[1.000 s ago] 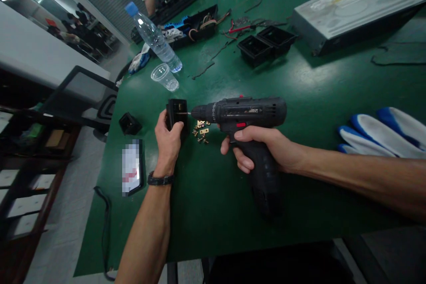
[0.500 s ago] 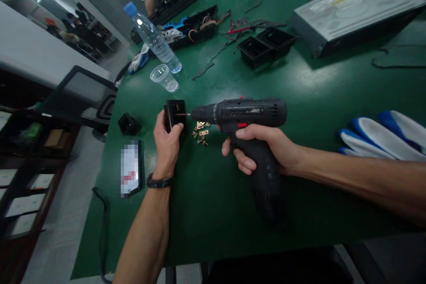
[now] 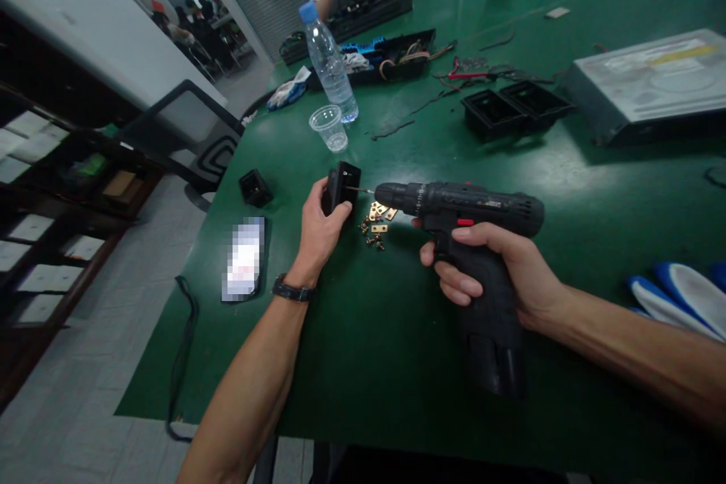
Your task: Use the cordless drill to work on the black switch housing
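My left hand [image 3: 322,225] is closed around a small black plastic box [image 3: 344,187], holding it on edge above the green table. My right hand [image 3: 488,265] grips the handle of a black cordless drill [image 3: 462,204] lying level, its nose to the left. The thin bit [image 3: 363,190] reaches to the face of the box; whether its tip touches a screw I cannot tell. Just below the chuck lie several small brass plates [image 3: 380,228] and screws [image 3: 375,242] in a loose pile.
A clear cup [image 3: 329,128] and a water bottle [image 3: 332,68] stand behind the box. Left lie a small black box [image 3: 255,188] and a phone [image 3: 245,261]. Back right are joined black boxes [image 3: 492,115] and a metal case [image 3: 652,91]. A glove [image 3: 681,299] lies right. A person sits opposite.
The whole view has shifted, so the scene appears farther right. The drill now points slightly more upward to the left, its bit still at the box. Both hands keep their holds.
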### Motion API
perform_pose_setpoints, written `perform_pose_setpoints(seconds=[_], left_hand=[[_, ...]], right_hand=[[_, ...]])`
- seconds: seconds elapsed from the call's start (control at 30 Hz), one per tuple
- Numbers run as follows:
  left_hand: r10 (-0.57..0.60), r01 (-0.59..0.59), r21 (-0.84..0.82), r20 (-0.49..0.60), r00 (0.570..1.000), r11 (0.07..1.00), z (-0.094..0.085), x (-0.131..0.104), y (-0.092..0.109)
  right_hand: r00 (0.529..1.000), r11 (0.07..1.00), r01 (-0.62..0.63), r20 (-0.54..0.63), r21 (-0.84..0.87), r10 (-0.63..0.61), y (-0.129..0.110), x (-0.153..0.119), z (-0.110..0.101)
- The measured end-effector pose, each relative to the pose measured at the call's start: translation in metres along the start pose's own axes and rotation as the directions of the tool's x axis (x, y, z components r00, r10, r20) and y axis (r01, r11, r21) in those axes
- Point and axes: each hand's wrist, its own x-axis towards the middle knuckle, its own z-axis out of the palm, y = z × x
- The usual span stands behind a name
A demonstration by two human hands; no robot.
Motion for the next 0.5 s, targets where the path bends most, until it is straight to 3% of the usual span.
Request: perform_pose_setpoints(seconds=[0.5], left_hand=[[0.022,-0.023,0.03,0.008,1.0,0.999,-0.0012,0.0023,0.0038]], right_hand=[[0.999,0.998,0.031,-0.026,0.053,-0.03,0.0006,0.0014,-0.0037]])
